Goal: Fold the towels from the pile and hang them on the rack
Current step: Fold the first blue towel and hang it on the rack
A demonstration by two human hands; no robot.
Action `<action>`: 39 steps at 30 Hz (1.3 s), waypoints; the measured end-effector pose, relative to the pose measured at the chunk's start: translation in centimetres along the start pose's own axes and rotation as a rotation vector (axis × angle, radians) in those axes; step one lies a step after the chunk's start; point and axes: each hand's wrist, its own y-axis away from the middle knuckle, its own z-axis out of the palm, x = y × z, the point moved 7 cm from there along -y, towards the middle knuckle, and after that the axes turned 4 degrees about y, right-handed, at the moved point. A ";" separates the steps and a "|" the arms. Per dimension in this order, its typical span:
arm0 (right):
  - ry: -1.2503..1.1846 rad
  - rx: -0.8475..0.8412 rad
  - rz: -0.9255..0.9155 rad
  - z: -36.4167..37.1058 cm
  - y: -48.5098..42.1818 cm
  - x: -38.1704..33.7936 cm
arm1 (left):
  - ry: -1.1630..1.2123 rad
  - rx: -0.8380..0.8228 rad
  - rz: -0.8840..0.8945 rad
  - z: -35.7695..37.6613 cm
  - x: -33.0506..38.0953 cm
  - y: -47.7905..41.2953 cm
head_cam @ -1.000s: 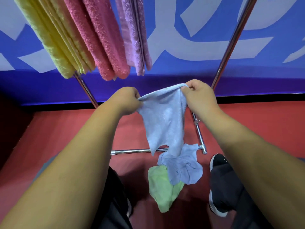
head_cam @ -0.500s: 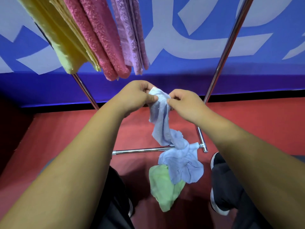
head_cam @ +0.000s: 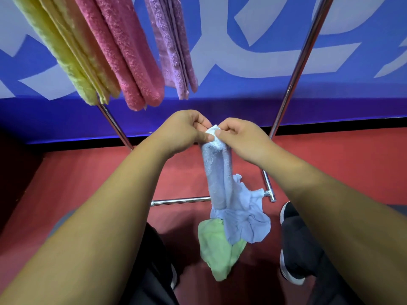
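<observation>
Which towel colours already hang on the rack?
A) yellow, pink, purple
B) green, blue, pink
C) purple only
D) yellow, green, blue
A: the yellow towel, pink towel and purple towel hang from the rack, while the green towel lies on the floor and the left hand and right hand pinch the blue towel.

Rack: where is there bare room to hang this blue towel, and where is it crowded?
Free: the stretch between the purple towel and the rack's right pole, though the rail itself is out of frame. Crowded: the left end, where the yellow towel and pink towel hang close beside the purple one.
</observation>
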 end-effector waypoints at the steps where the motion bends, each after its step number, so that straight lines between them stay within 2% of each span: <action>1: 0.003 0.003 -0.007 -0.1 0.0 0.0 | 0.002 -0.011 -0.002 0.1 -0.2 -0.1; 4: 0.013 0.054 0.007 -0.6 -0.1 -0.1 | -0.004 -0.073 0.001 0.5 -0.7 -0.3; 7: -0.028 0.188 0.075 -1.9 -0.4 0.4 | -0.071 -0.177 -0.043 1.2 -1.8 -0.3; 11: -0.041 0.380 0.217 -4.6 -0.5 2.1 | -0.433 -0.144 -0.133 0.0 -3.4 -0.6; 13: -0.039 0.418 0.264 -5.4 -0.5 2.8 | -0.529 -0.105 -0.159 -0.6 -3.4 -0.3; 18: 0.066 0.318 0.196 -4.4 -0.6 2.1 | -0.333 0.012 -0.031 -0.3 -1.6 -0.5; 22: 0.099 0.184 0.085 -1.9 -0.3 0.9 | -0.230 0.007 0.038 0.5 -0.5 -0.7; 29: -0.132 0.038 0.135 0.0 -0.1 1.6 | -0.154 -0.041 0.037 1.6 0.0 -0.7; 35: 0.010 0.082 0.069 -0.6 -0.1 1.2 | -0.121 -0.031 0.013 1.4 0.2 -0.4; 39: 0.079 0.166 0.054 -1.8 0.1 0.4 | -0.286 -0.029 0.027 1.2 0.3 -0.1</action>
